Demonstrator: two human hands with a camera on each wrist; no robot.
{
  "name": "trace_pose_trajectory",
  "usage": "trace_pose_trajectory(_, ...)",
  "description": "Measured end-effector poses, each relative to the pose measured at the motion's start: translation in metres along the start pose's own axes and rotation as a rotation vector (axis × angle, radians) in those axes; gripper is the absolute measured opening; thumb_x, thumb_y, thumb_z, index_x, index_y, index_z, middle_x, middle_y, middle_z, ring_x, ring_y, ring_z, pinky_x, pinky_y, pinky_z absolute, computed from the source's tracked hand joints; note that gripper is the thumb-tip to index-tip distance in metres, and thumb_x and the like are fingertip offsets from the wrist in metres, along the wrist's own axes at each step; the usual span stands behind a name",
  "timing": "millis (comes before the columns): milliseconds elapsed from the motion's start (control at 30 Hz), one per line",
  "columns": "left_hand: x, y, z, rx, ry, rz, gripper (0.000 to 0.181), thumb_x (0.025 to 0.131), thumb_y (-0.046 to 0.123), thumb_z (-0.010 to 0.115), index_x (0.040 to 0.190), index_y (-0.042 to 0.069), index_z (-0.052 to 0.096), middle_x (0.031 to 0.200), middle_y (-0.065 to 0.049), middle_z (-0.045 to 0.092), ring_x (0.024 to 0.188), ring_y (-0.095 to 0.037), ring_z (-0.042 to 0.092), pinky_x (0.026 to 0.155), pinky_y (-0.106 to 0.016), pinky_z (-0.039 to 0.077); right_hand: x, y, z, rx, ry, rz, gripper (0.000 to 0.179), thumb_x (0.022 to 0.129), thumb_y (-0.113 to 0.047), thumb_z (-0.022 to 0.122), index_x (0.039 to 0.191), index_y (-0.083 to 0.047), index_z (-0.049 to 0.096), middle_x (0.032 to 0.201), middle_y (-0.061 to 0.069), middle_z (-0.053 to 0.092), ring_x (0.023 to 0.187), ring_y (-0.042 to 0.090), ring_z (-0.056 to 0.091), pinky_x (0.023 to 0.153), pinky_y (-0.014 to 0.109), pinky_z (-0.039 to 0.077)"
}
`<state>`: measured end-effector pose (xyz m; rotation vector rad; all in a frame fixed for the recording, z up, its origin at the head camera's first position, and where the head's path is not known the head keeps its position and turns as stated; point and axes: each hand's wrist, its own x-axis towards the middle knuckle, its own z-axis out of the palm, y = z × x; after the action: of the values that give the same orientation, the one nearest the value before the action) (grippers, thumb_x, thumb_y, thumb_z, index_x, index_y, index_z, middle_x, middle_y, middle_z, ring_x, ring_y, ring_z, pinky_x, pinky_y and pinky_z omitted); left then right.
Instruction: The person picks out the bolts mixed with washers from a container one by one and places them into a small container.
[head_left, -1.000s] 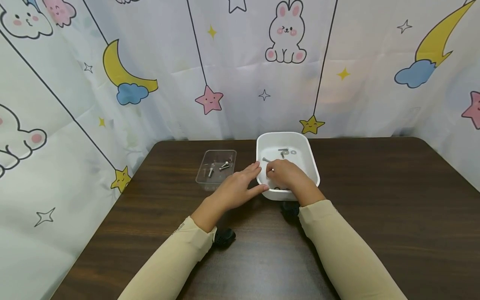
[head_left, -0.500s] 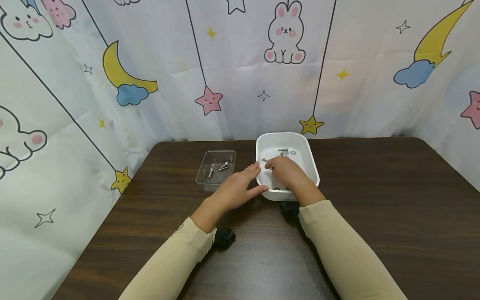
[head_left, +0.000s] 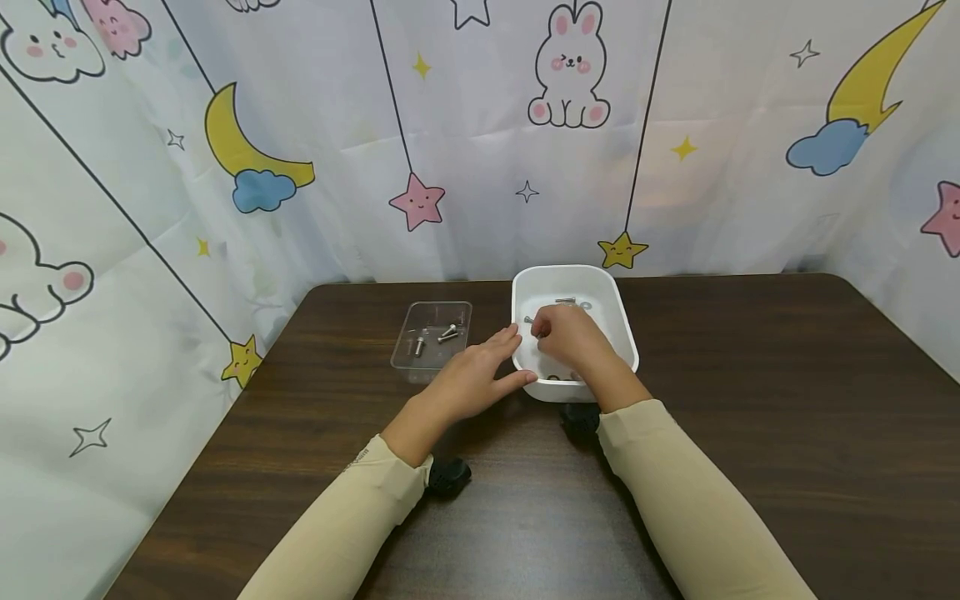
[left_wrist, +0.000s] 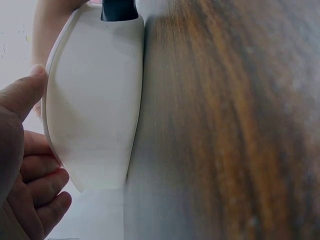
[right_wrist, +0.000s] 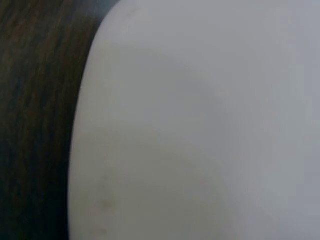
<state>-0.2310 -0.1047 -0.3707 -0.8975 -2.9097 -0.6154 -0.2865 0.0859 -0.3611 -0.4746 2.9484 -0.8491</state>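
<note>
A white plastic tray point(head_left: 626, 333) stands on the table, with bolts point(head_left: 566, 300) and washers point(head_left: 586, 306) loose inside it. My right hand point(head_left: 573, 337) reaches down into the tray, fingers curled, and pinches a small metal fastener at its fingertips; most of that piece is hidden. At the tray's near left corner my left hand point(head_left: 474, 375) lies with spread fingers, its thumb point(left_wrist: 35, 82) touching the rim. To the left, partly behind that hand, a clear plastic box point(head_left: 405, 358) contains a few bolts point(head_left: 448, 333). Only the tray's blurred white wall point(right_wrist: 165, 125) fills the right wrist view.
Both containers stand on a dark wooden table point(head_left: 750, 375) near its back edge. Behind it hangs a white patterned curtain point(head_left: 480, 125). A black wrist camera point(head_left: 450, 477) sits under the left wrist, another black camera point(head_left: 580, 421) under the right.
My right hand has shifted slightly up and back within the tray, its fingers closing more over the small metal piece. The left hand has stayed at the rim.
</note>
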Motion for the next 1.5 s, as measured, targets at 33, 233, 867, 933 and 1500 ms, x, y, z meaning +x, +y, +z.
trace_pose_trajectory(33,0.0,0.0,0.0,-0.001,-0.001,0.001,0.072,0.096,0.053,0.055,0.151,0.008,0.041,0.16,-0.007,0.032,0.144,-0.023,0.038,0.113,-0.043,0.038,-0.0001,-0.0002,0.0,0.009,0.003,0.005,0.014,0.087,-0.004,0.067,0.1,-0.006,0.073,0.099,0.009,0.071,0.087,0.024,0.061,0.08,0.04,0.051)
trace_pose_trajectory(233,0.0003,-0.001,0.0008,-0.002,-0.003,0.006,0.072,0.097,0.054,0.055,0.151,0.009,0.04,0.16,-0.007,0.032,0.144,-0.023,0.038,0.112,-0.044,0.039,-0.0009,-0.0023,-0.0011,0.052,0.014,0.017,0.014,0.086,-0.007,0.068,0.1,-0.007,0.072,0.102,0.009,0.069,0.089,0.025,0.059,0.079,0.04,0.05)
trace_pose_trajectory(867,0.0006,-0.0009,0.0007,-0.009,0.002,0.006,0.071,0.096,0.055,0.055,0.151,0.011,0.041,0.16,-0.006,0.032,0.142,-0.024,0.041,0.111,-0.044,0.04,-0.0015,-0.0046,-0.0041,0.039,0.043,0.004,0.026,0.089,-0.021,0.071,0.112,-0.008,0.074,0.11,0.009,0.074,0.108,0.03,0.062,0.091,0.045,0.05)
trace_pose_trajectory(933,0.0006,-0.0011,0.0009,-0.009,0.002,0.007,0.071,0.096,0.054,0.055,0.151,0.011,0.041,0.16,-0.006,0.032,0.142,-0.024,0.041,0.111,-0.044,0.04,-0.0016,-0.0045,-0.0037,0.04,0.047,0.011,0.026,0.089,-0.022,0.071,0.111,-0.009,0.074,0.112,0.008,0.073,0.108,0.03,0.062,0.09,0.045,0.051)
trace_pose_trajectory(1500,0.0006,-0.0016,0.0023,-0.022,0.001,0.001,0.073,0.096,0.056,0.054,0.151,0.009,0.04,0.16,-0.006,0.031,0.143,-0.023,0.039,0.112,-0.045,0.039,-0.004,-0.0065,-0.0055,0.078,0.189,-0.056,0.023,0.088,-0.013,0.065,0.107,-0.005,0.076,0.1,0.01,0.075,0.09,0.025,0.068,0.075,0.039,0.056)
